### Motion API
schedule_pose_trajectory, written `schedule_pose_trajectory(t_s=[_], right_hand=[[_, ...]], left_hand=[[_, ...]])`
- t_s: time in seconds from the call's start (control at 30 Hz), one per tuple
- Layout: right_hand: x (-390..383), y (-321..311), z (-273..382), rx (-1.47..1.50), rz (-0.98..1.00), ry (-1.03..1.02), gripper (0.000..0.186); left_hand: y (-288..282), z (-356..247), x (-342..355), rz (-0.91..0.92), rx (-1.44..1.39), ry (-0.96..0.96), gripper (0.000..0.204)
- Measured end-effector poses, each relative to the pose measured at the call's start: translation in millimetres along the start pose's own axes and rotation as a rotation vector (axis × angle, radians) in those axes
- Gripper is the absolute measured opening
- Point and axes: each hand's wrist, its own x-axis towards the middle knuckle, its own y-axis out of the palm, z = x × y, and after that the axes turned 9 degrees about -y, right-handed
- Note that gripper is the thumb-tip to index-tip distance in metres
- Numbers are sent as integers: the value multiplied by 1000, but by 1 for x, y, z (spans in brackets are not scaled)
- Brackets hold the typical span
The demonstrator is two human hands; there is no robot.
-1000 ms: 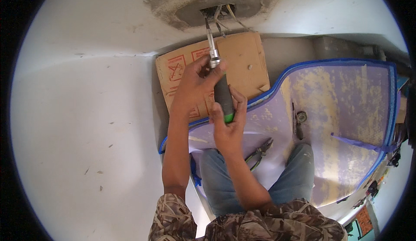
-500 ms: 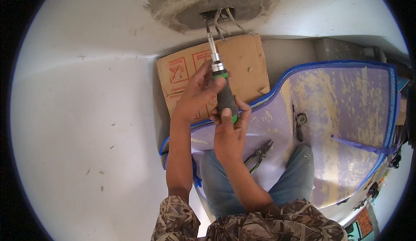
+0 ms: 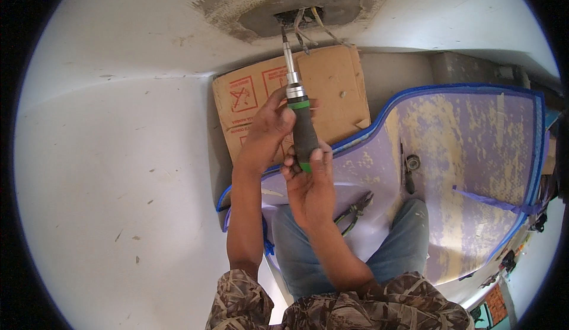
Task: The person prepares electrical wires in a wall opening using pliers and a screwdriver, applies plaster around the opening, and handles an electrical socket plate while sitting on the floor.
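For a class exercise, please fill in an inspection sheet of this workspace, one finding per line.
Surface: purple mat, blue-edged, with patchy yellow areas.
Job's things: green-and-black screwdriver, tip beside the wall opening; contact unclear.
Clutter: pliers between the knees; slim tool and small round item further right.
Hands: left hand grips the upper handle, right hand its butt end.
Cables: loose wires emerge from the opening.
Surroundings: grey patch around the opening; printed cardboard below.

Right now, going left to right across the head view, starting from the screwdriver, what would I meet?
Black-and-green screwdriver → pliers with green-edged handles → thin dark-handled tool → loose purple strip.
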Motion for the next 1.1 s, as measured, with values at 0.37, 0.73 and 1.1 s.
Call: schedule_pose_trajectory(t_s=[0.37, 0.73, 1.1], right_hand=[[-2, -24, 5, 217, 290, 292, 46], [-6, 14, 9, 30, 17, 36, 42], [-8, 34, -10, -134, -210, -149, 38]], left_hand=[[-10, 4, -6, 54, -100, -23, 52], [-12, 2, -2, -17, 234, 37, 56], [-15, -1, 4, -32, 434, 44, 58]])
